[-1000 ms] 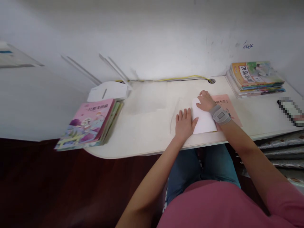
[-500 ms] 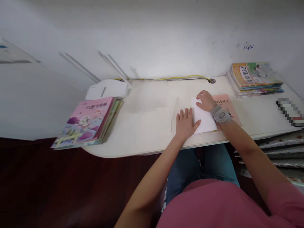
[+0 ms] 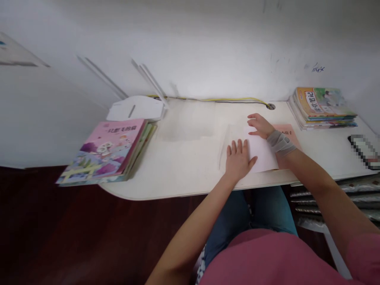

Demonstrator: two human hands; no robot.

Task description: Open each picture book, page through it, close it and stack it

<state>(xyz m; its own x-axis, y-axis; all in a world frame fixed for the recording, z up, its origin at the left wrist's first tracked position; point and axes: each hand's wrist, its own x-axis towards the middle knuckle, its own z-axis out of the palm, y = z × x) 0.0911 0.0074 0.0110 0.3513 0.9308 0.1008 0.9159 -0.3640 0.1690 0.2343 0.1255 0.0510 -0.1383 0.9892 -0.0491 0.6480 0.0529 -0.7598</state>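
A book with an orange-pink cover [image 3: 292,136] lies on the white desk near its front edge. A white sheet or page [image 3: 263,156] covers its left part. My left hand [image 3: 238,160] is flat with fingers spread, pressing at the sheet's left edge, on what looks like clear plastic film [image 3: 224,148]. Over the upper part of the sheet is my right hand [image 3: 260,126], its fingers curved and thumb apart, gripping nothing that I can see. A grey band [image 3: 281,142] wraps the right wrist and hides part of the book.
A stack of picture books [image 3: 109,148] overhangs the desk's left end, beside a white router [image 3: 136,109] with raised antennas. Another book stack [image 3: 326,105] stands at the back right, near a blurred-out phone-like object [image 3: 365,150]. A yellow cable [image 3: 237,99] runs along the wall.
The view has shifted slightly. The right hand's fingers have opened out from a more curled shape over the sheet. My left hand stays flat at the sheet's left edge.
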